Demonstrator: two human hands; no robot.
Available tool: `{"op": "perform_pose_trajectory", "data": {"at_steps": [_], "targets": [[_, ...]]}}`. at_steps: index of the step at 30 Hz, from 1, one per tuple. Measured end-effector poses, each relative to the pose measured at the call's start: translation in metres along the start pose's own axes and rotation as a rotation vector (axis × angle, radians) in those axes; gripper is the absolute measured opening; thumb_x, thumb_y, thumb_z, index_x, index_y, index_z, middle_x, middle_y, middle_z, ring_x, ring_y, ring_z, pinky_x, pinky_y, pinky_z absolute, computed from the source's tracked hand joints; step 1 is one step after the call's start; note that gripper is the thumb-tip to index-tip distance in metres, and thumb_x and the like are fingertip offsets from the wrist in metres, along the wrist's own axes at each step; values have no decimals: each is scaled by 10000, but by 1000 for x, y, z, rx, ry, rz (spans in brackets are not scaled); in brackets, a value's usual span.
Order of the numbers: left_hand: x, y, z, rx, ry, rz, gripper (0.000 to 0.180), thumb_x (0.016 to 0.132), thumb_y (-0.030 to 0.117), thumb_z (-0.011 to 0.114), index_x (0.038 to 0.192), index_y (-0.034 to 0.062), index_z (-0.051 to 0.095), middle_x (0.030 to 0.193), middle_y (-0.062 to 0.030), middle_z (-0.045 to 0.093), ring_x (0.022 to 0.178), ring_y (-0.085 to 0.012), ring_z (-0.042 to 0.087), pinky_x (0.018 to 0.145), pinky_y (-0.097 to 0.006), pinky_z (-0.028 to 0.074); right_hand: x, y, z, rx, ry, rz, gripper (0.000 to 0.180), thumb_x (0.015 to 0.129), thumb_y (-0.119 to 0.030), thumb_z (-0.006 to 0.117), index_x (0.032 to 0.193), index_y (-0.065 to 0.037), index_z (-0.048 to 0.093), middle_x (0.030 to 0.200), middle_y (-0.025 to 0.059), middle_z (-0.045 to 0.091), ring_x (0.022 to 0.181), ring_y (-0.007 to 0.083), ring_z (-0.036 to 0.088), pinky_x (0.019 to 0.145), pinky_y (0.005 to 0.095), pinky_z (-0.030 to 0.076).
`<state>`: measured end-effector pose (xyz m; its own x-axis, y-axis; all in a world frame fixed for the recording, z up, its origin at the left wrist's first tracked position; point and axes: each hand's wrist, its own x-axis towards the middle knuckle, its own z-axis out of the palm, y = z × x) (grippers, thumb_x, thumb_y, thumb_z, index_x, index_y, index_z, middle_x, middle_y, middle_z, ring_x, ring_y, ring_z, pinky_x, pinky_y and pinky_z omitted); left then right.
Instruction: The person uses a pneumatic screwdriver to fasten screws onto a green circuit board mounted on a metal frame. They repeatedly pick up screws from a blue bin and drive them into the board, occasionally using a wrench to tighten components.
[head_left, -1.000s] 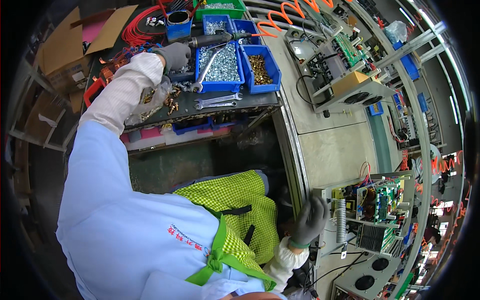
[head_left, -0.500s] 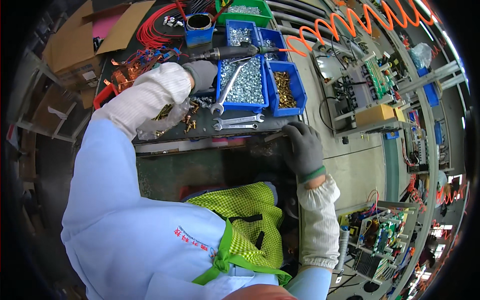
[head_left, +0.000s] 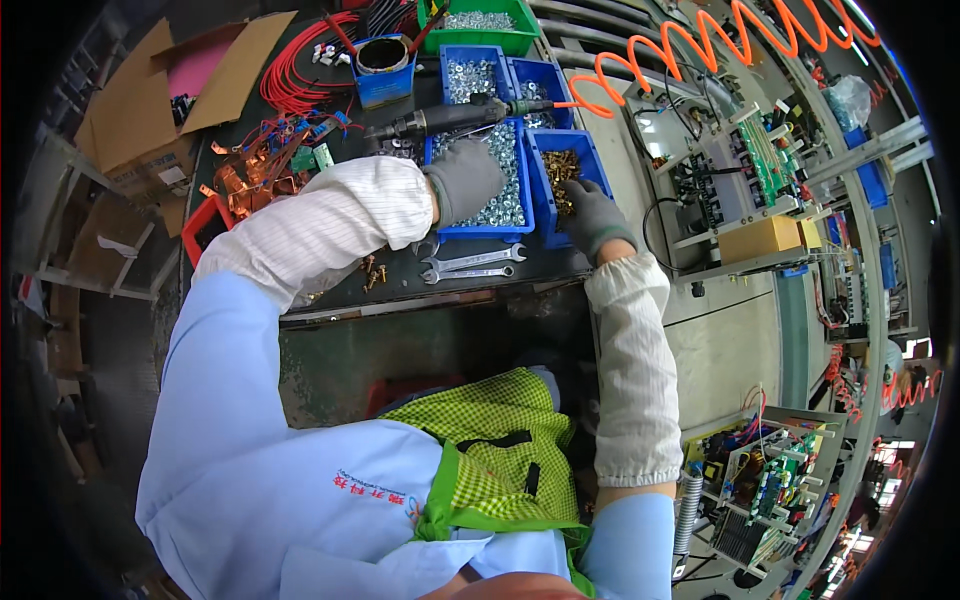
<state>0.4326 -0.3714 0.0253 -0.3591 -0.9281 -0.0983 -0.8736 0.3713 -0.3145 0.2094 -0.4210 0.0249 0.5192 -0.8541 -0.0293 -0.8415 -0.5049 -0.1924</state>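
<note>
My left hand [head_left: 466, 181], in a grey glove, is over the blue bin of silver nuts and washers [head_left: 505, 205]. Its fingers curl downward and are mostly hidden, so what they hold does not show. A wrench lying across this bin is largely covered by that hand. My right hand [head_left: 597, 218], also gloved, reaches into the blue bin of brass-coloured bolts [head_left: 560, 170]. Its fingers bend in among the bolts; anything between them cannot be made out. Just beyond my left hand, a black power screwdriver [head_left: 430, 121] rests across the bins.
Two wrenches [head_left: 470, 265] lie by the bench's front edge. Copper parts [head_left: 255, 185], red wires [head_left: 290, 75] and an open cardboard box [head_left: 150, 140] stand left. An orange coiled hose [head_left: 690, 60] runs right from the screwdriver. Circuit assemblies [head_left: 755, 160] sit at right.
My left hand has moved right from beside the screwdriver to the nut bin. My right hand has moved forward from the bench edge into the bolt bin.
</note>
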Motion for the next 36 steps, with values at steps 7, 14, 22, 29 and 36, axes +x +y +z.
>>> {"op": "perform_pose_trajectory", "data": {"at_steps": [7, 14, 22, 29, 36], "targets": [[3, -25, 3, -584, 242, 66, 188, 798, 122, 591, 976, 80, 639, 887, -147, 630, 864, -337, 618, 757, -431, 503, 13, -5, 9, -24, -165, 115, 321, 822, -113, 493, 1126, -165, 581, 1126, 146, 602, 1043, 343, 582, 889, 428, 469], [-2, -41, -7, -844, 455, 77, 208, 871, 180, 570, 1027, 55, 629, 848, -126, 652, 743, -274, 632, 691, -376, 502, 19, 1, 15, -68, -171, 62, 253, 813, -125, 523, 1055, -126, 598, 1064, 172, 620, 1024, 350, 588, 868, 429, 468], [-78, -83, -11, -2313, 196, -363, 272, 916, 203, 466, 1046, -3, 588, 802, -13, 569, 651, -97, 528, 569, -206, 448, 17, -3, -7, 38, -268, 5, 338, 795, -128, 549, 1129, -148, 596, 1090, 172, 626, 1031, 346, 590, 880, 421, 473], [-85, -73, 50, -517, 280, -122, 223, 819, 214, 544, 987, 79, 603, 816, -137, 625, 738, -303, 620, 696, -422, 489, 15, -8, 18, -111, -99, 75, 222, 790, -114, 524, 999, -111, 598, 1009, 163, 637, 974, 350, 607, 814, 449, 482], [-60, -66, 40, -324, -68, -208, 168, 779, 183, 555, 880, 67, 622, 872, -145, 645, 852, -342, 619, 761, -453, 486, 6, 1, 27, 11, 92, 64, 163, 835, -147, 511, 968, -98, 591, 968, 191, 626, 889, 387, 609, 772, 476, 479]]}}
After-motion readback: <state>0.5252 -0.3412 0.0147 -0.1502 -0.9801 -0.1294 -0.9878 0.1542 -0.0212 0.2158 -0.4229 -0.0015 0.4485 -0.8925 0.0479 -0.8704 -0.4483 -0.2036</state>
